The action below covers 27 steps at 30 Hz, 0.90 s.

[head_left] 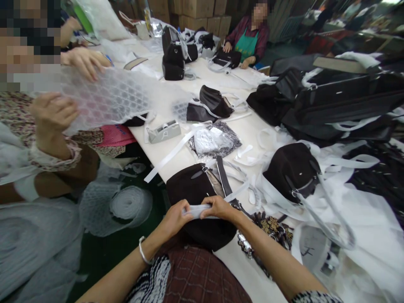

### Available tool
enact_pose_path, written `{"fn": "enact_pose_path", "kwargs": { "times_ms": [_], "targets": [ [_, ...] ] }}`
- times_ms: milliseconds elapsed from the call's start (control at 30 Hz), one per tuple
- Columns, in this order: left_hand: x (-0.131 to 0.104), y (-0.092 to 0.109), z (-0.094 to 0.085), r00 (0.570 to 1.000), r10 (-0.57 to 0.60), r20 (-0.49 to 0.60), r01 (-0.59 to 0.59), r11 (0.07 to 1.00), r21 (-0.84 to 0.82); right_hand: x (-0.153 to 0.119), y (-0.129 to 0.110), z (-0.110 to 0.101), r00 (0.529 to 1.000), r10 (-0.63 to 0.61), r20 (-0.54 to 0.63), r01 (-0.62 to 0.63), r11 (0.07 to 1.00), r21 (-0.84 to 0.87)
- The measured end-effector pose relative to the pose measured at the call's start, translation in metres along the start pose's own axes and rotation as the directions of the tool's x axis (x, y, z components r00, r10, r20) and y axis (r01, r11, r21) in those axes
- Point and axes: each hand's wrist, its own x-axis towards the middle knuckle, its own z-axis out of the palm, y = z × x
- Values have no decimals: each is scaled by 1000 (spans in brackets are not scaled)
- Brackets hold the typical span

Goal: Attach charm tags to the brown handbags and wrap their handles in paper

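Observation:
A dark handbag [189, 185] lies on the near edge of the table, right in front of my body. Over it, my left hand [176, 216] pinches one end of a short strip of whitish wrapping [198, 210], and my right hand [217, 208] pinches the other end. The strip runs level between the two hands, across the bag's dark face. A black strap [223, 176] rises from the bag's right side. My left wrist carries a pale bracelet.
At the left, a person's hands [55, 111] hold bubble wrap [116, 94]. A tape dispenser [164, 131] and a plastic packet [213, 141] lie ahead. Metal-and-beaded pieces [271, 227], a wrapped black bag [292, 170] and a bag pile [341, 97] are at the right.

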Motion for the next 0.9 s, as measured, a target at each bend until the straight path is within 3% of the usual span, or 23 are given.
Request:
{"fn": "enact_pose_path", "kwargs": {
  "times_ms": [67,133,233,300,367,433,500,567,633,667,700,767,800,833,867,900],
  "targets": [
    [4,1,-6,999,-30,31,32,998,-57,-1,-4,-5,999,14,49,-17,998,52],
    [8,2,-9,990,-36,140,46,997,-66,-1,-8,-9,995,10,103,-17,998,67],
    [15,3,-10,943,33,331,-48,998,37,-1,-13,-12,986,-2,165,3,1000,-8],
    [17,2,-10,922,92,377,-142,984,107,1,-15,-11,982,16,187,-1,997,-81],
    [19,1,-10,921,110,374,-156,983,93,1,-19,-10,984,26,176,-4,992,-124],
    [20,-1,-11,918,77,389,-83,997,-2,-6,-24,-13,995,-30,91,39,993,-107],
    [22,-4,-11,906,27,421,18,995,-102,-24,-27,-21,989,-110,-103,108,994,-27],
    [25,-7,-11,894,16,448,71,981,-178,-58,-21,-36,930,-83,-358,123,988,90],
    [25,-8,-10,884,17,468,90,974,-206,-110,-1,-53,818,89,-568,53,972,229],
    [25,-9,-9,877,15,481,93,975,-201,-143,15,-61,740,194,-644,10,954,300],
    [25,-10,-9,871,18,492,88,977,-192,-178,33,-66,628,301,-718,-33,932,361],
    [28,-16,-8,856,32,516,75,980,-184,-255,70,-69,327,467,-821,-107,882,459],
    [31,-22,-7,852,52,520,73,974,-216,-293,87,-66,161,534,-830,-146,845,515],
    [35,-29,-6,836,56,546,83,970,-227,-327,102,-59,28,584,-812,-183,801,570],
    [40,-36,-4,815,69,575,82,969,-232,-356,113,-50,-63,618,-784,-207,760,616],
    [46,-44,-2,795,91,600,70,968,-240,-378,123,-39,-124,648,-752,-222,720,657]
  ]
}}
